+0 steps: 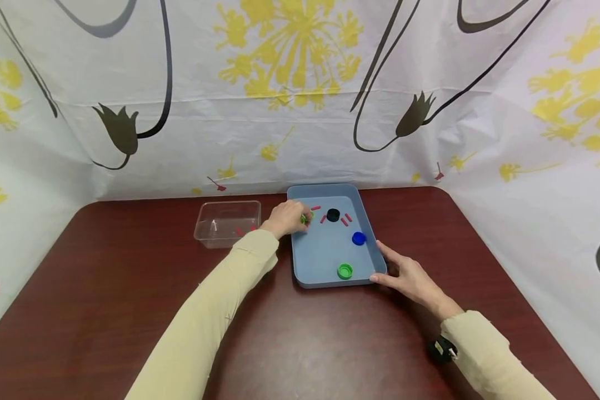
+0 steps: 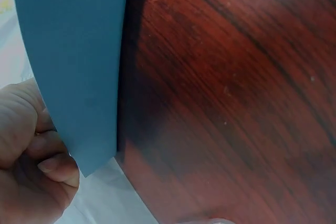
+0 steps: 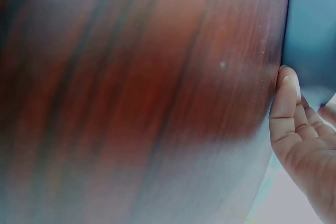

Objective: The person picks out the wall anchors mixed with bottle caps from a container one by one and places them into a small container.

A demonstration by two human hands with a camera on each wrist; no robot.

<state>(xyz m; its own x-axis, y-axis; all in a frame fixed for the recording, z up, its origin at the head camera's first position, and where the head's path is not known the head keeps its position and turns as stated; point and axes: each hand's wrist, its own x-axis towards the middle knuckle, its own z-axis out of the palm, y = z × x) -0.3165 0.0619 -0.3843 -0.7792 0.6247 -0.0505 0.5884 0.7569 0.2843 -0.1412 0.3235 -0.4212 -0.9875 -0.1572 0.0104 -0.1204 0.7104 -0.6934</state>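
Observation:
In the head view, a blue-grey tray (image 1: 325, 261) lies on the table. My left hand (image 1: 287, 218) reaches over its left rim, fingers curled around a small green piece (image 1: 304, 219) that they mostly cover. My right hand (image 1: 411, 278) holds the tray's near right corner, thumb at the front edge and fingers along the right side. Inside the tray, several short red sticks (image 1: 344, 222) lie around a black cap (image 1: 333, 214). A blue cap (image 1: 359, 238) sits by the right wall, and a green cap (image 1: 345, 271) near the front.
A clear plastic box (image 1: 219, 223) with a few red pieces (image 1: 239, 231) stands left of the tray, close to my left wrist. Behind the dark wooden table (image 1: 115, 278) hangs a patterned white cloth (image 1: 260, 128). A black device (image 1: 442, 349) is at my right wrist.

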